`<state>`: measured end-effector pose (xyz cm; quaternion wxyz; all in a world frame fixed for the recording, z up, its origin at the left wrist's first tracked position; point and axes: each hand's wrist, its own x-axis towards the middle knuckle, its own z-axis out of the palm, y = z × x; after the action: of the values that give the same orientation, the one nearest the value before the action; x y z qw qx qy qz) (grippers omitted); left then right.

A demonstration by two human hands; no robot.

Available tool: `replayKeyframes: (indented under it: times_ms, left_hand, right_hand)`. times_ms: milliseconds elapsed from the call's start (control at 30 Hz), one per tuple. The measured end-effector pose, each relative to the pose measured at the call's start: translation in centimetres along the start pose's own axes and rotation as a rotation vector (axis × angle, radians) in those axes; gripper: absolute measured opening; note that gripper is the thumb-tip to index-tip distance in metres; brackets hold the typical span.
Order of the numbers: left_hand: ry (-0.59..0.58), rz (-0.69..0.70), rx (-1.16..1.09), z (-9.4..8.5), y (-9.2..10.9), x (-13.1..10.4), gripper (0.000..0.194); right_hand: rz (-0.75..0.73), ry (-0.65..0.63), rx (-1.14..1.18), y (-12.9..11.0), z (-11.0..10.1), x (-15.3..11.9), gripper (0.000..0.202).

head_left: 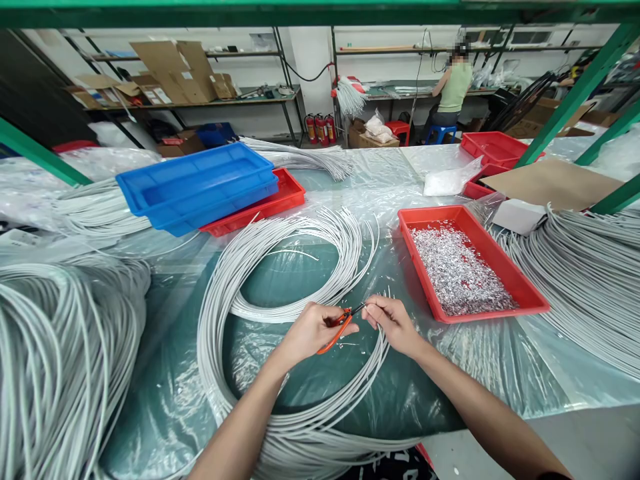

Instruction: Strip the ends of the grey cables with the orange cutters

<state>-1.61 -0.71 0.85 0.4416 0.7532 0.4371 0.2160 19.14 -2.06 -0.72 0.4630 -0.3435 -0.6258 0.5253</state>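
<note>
My left hand (316, 328) is closed around orange-handled pliers (336, 339), whose dark jaws point right. At the jaw tips, my right hand (391, 321) pinches the end of a thin white cable; its fingers hide most of that end. Beneath both hands lies a coil of white cables (213, 347) in overlapping loops, with several loose ends by my right hand. To the right, a red tray (533, 303) holds a layer of small shiny metal pieces (453, 270).
Blue trays (200, 175) rest on a red tray (295, 193) at the back left. Cable bundles lie at the far left (65, 360) and far right (595, 280). Green frame posts (580, 93) flank the plastic-covered table (165, 373). A person (453, 87) sits across the room.
</note>
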Motion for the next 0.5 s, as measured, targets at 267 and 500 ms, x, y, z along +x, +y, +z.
replayKeyframes:
  times_ms: [267,500]
  left_hand:
    - [-0.022,-0.008,0.013,-0.39,0.50,-0.10,0.049]
    - [-0.012,0.013,0.036,-0.42,0.19,0.19,0.043]
  right_hand:
    - [0.303,-0.174,0.436,-0.33,-0.47,0.48,0.040]
    - [0.234,-0.016,0.355,0.01,-0.15,0.44,0.033]
